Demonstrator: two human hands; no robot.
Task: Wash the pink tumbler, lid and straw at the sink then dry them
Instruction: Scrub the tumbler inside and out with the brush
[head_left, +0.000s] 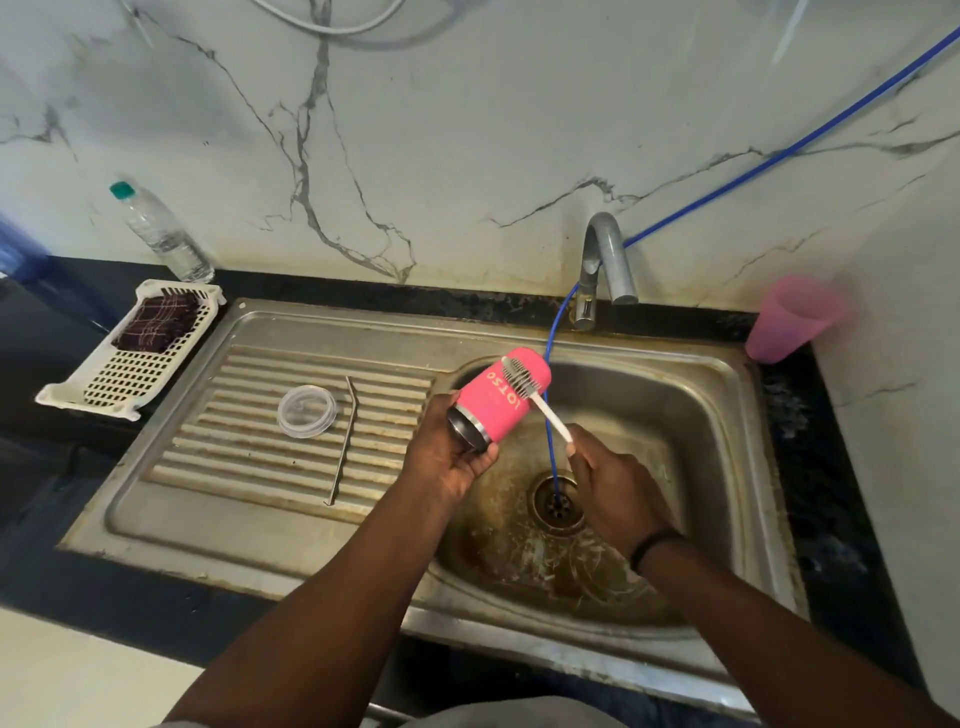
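My left hand (447, 457) grips the steel end of the pink tumbler (493, 402), which lies tilted above the left part of the sink bowl (675, 415). My right hand (613, 488) holds the white handle of a bottle brush (524, 387), whose bristles rest against the tumbler's pink side. The clear round lid (306, 410) lies on the ribbed drainboard (234, 457). Just right of the lid lies the metal straw (344, 441), with its bent end pointing away from me.
A grey tap (605, 260) stands behind the bowl, and a blue hose (550, 415) runs down into the drain (557, 501). A pink plastic cup (789, 319) sits at the back right. At the left are a white basket (124, 374) holding a dark cloth (158, 322) and a water bottle (161, 231).
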